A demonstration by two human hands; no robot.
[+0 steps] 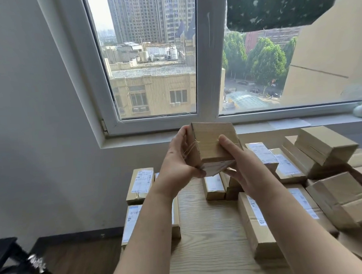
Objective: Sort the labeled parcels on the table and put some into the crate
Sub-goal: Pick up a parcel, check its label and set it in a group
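Above the table [205, 237], both hands grip a small parcel [213, 144], left hand [177, 160] and right hand [239, 167] tilting its label toward the face, likely for reading.

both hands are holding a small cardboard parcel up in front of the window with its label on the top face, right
Not quite. In the head view the left hand and right hand hold the small cardboard parcel up in front of the window, but its label is on the lower face; the top face is bare.
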